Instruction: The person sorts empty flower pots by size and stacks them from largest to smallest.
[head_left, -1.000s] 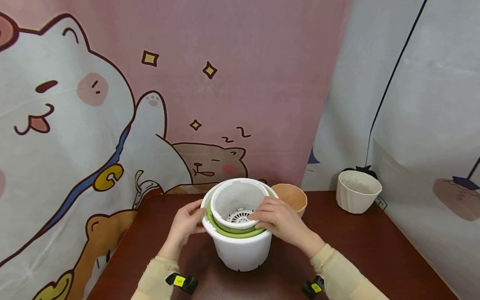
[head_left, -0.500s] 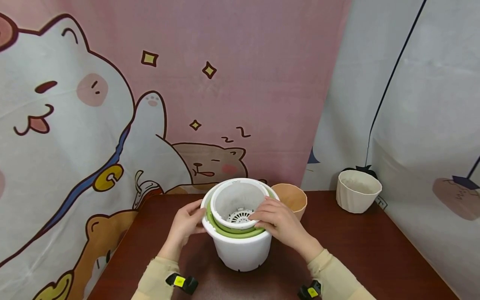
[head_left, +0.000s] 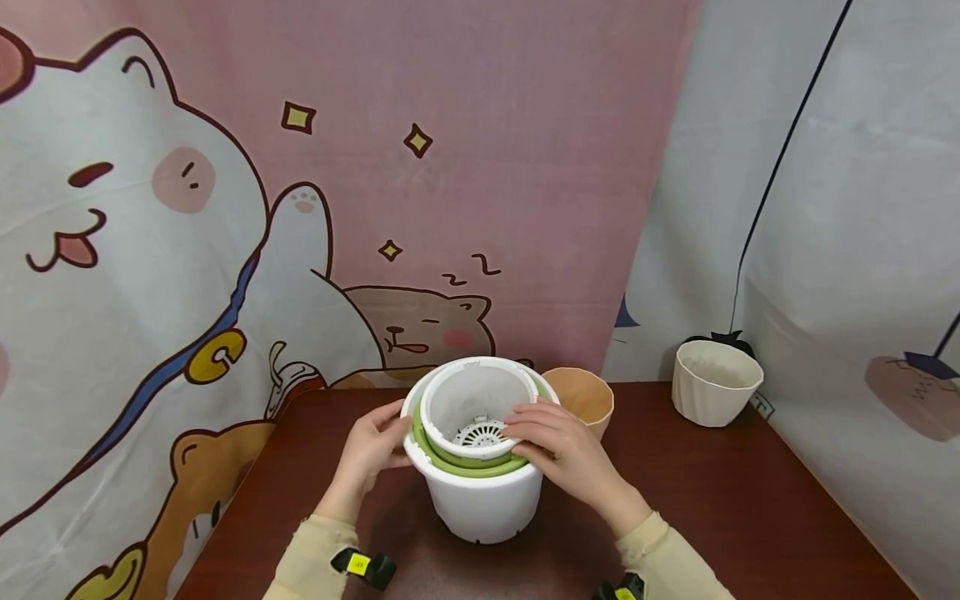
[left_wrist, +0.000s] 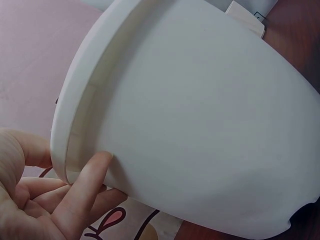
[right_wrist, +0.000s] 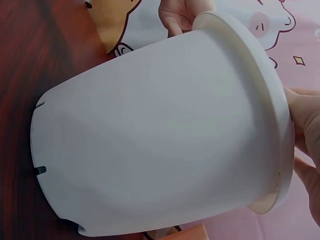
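Observation:
A large white flowerpot point(head_left: 483, 504) stands upright in the middle of the table, with a green pot point(head_left: 480, 470) nested in it. Innermost sits a smaller white flowerpot point(head_left: 480, 387) with a slotted bottom. My left hand point(head_left: 367, 450) pinches the large pot's rim at its left side; the left wrist view shows fingers point(left_wrist: 90, 190) under that rim. Over the right side sits my right hand point(head_left: 562, 450), fingers bent over the small white pot's rim and the thumb side low near the green rim. The right wrist view shows only part of these fingers point(right_wrist: 305, 115), behind the outer rim.
An orange pot point(head_left: 581, 396) stands right behind the nested pots, partly hidden by them. Farther right, a cream ribbed pot point(head_left: 716, 383) stands near the back edge of the dark red table point(head_left: 690, 500). A printed cloth point(head_left: 540, 167) hangs behind.
My right hand has dipped slightly at the rim, and its forearm has drawn a little left and down. The left hand and the nested pots have stayed in place.

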